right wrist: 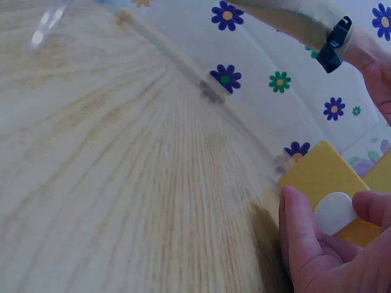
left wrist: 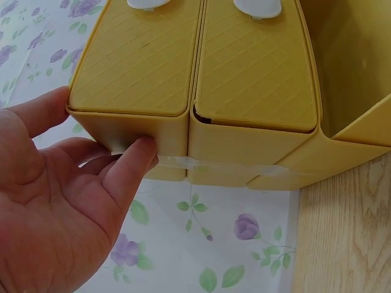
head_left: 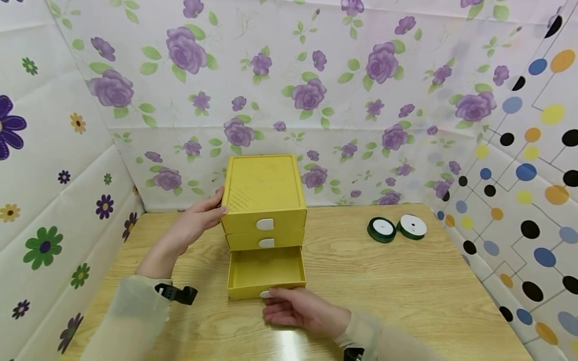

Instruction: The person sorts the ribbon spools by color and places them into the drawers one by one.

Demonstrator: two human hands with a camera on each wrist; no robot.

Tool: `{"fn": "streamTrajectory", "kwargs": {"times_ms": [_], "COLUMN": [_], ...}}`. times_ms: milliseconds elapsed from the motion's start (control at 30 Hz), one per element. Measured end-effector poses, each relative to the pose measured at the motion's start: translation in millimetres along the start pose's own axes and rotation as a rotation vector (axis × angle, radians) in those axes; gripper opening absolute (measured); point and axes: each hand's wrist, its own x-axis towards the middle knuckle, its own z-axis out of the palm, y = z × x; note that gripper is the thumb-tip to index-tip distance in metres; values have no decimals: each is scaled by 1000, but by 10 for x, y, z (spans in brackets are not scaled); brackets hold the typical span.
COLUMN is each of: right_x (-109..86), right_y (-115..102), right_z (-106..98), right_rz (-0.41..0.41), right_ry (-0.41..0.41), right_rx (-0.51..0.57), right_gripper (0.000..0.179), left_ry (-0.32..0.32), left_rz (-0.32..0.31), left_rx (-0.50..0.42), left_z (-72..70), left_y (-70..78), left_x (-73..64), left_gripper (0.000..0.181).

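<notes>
A small yellow drawer unit (head_left: 266, 183) with three stacked drawers stands on the wooden table. Its bottom drawer (head_left: 266, 271) is pulled out and looks bare inside; the upper two are closed, each with a white tab handle. My left hand (head_left: 198, 223) rests against the unit's left side, and in the left wrist view its fingers (left wrist: 131, 165) press on the side wall near the top. At the bottom drawer's front, my right hand (head_left: 307, 311) pinches the white handle (right wrist: 334, 213) between thumb and fingers.
Two spools of dark green ribbon, one nearer (head_left: 383, 229) and one farther (head_left: 412, 226), lie at the table's back right. Flowered cloth (head_left: 316, 100) hangs behind, with patterned cloth walls on both sides. Clear tape (left wrist: 220, 166) runs along the unit's side.
</notes>
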Motion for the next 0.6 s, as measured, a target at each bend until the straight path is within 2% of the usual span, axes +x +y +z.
{"fn": "streamTrajectory", "kwargs": {"times_ms": [267, 600], "right_x": [-127, -165], "right_y": [95, 133], "right_z": [-21, -46], "right_rz": [21, 30], "right_ry": [-23, -35], "right_rx": [-19, -33], "right_gripper": [46, 50], "left_ry": [2, -3], "left_rz": [9, 9], "left_rx": [8, -4], "left_z": [3, 8], "left_y": [-8, -21], "left_x": [-2, 12], "left_gripper": [74, 75]}}
